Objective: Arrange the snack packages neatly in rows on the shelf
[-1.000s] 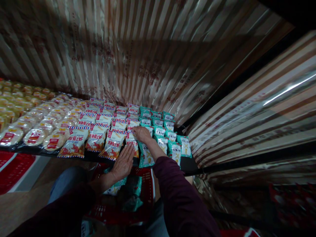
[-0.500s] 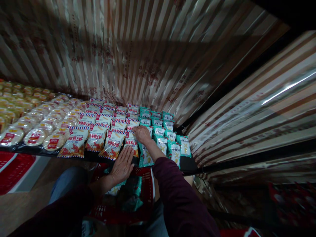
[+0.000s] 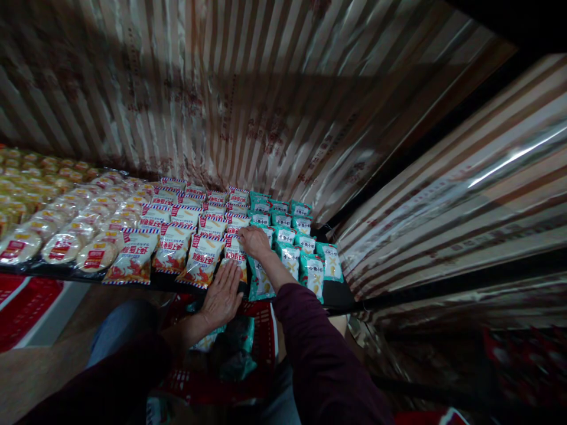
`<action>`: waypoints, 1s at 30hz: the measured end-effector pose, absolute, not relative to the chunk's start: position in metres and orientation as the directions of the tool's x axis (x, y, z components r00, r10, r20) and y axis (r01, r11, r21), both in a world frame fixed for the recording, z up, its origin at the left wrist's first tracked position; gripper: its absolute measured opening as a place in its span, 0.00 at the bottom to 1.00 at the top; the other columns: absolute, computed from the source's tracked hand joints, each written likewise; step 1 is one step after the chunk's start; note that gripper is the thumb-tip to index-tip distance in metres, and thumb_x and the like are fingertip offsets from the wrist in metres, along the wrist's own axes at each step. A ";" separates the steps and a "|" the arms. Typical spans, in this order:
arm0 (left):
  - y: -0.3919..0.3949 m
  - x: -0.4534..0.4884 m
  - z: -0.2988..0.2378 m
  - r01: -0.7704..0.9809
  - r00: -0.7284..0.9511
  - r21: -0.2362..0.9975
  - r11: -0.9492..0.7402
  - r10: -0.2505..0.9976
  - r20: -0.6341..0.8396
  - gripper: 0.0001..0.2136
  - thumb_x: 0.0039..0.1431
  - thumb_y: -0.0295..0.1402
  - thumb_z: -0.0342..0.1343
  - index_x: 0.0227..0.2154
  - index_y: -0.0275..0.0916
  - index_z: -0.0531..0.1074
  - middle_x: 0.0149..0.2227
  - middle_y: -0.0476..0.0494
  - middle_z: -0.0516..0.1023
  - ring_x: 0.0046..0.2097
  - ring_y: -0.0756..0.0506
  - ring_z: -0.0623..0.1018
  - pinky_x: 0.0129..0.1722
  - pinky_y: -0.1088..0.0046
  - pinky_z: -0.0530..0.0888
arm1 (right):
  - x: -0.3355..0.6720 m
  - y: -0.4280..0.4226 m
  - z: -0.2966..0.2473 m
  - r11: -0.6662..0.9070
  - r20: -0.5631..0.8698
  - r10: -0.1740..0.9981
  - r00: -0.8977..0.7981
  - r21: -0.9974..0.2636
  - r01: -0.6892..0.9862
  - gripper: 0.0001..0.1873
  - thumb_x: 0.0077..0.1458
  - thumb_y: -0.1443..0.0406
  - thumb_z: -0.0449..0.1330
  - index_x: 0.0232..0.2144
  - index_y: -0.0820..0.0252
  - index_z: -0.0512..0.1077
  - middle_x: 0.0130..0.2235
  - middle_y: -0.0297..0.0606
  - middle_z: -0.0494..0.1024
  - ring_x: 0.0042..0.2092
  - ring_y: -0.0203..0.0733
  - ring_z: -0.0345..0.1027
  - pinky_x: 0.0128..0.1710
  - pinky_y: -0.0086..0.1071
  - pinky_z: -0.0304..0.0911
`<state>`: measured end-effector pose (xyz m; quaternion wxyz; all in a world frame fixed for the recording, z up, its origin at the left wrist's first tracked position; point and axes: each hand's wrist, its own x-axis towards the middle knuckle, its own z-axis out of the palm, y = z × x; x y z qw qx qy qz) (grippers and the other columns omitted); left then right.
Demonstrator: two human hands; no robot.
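Rows of white, red and orange snack bags (image 3: 203, 258) lean on the black shelf, beside rows of green and white snack bags (image 3: 289, 258). My left hand (image 3: 224, 296) is open, its fingers stretched together against the lower front of the snack bag (image 3: 234, 250) at the right end of the front row. My right hand (image 3: 256, 242) has its fingers curled in a pinch at that same bag's upper right corner. It covers part of the green bag next to it, and its fingertips are partly hidden.
Round packaged crackers (image 3: 98, 254) and yellow packets (image 3: 18, 192) fill the shelf's left side. Under the shelf, a red basket (image 3: 263, 354) between my legs holds green bags (image 3: 239, 348). Striped plastic sheeting (image 3: 274, 118) hangs behind, with a dark post (image 3: 381, 183) at the right.
My left hand has shifted very slightly to the right against the snack bag. My right hand stays at the bag's upper corner.
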<state>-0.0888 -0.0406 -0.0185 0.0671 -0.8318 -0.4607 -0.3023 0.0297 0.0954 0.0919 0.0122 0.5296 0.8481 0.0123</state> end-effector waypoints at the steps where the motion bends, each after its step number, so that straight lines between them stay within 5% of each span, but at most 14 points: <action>1: -0.041 -0.089 -0.019 0.805 0.397 0.167 -0.569 0.726 0.561 0.32 0.60 0.32 0.47 0.64 0.22 0.45 0.67 0.25 0.46 0.68 0.33 0.45 0.64 0.50 0.54 | 0.030 0.095 0.091 0.436 -0.003 0.900 -0.436 0.031 0.899 0.12 0.62 0.63 0.51 0.43 0.58 0.73 0.44 0.44 0.77 0.48 0.45 0.67 0.49 0.34 0.56; 12: -0.062 -0.101 0.000 0.822 0.342 0.205 -0.531 0.748 0.569 0.31 0.60 0.30 0.47 0.65 0.26 0.46 0.68 0.29 0.43 0.68 0.34 0.43 0.64 0.51 0.52 | 0.024 0.087 0.094 0.448 0.101 0.891 -0.443 -0.033 0.893 0.16 0.64 0.66 0.47 0.46 0.60 0.73 0.46 0.46 0.74 0.51 0.46 0.62 0.54 0.37 0.54; 20: -0.085 -0.137 0.007 0.881 -0.073 0.431 -0.194 0.846 0.529 0.37 0.57 0.25 0.50 0.67 0.39 0.40 0.69 0.36 0.27 0.68 0.28 0.41 0.60 0.42 0.57 | -0.013 0.077 0.088 0.550 0.146 0.833 -0.533 -0.130 0.825 0.16 0.66 0.63 0.47 0.46 0.57 0.73 0.45 0.40 0.77 0.48 0.41 0.64 0.53 0.33 0.54; 30: -0.091 -0.146 -0.017 0.851 -0.004 0.453 -0.265 0.860 0.510 0.40 0.56 0.22 0.47 0.67 0.40 0.32 0.69 0.36 0.29 0.68 0.30 0.42 0.59 0.44 0.60 | -0.029 0.084 0.084 0.580 0.119 0.815 -0.567 -0.178 0.795 0.12 0.62 0.68 0.53 0.42 0.57 0.75 0.42 0.38 0.78 0.46 0.39 0.67 0.54 0.34 0.53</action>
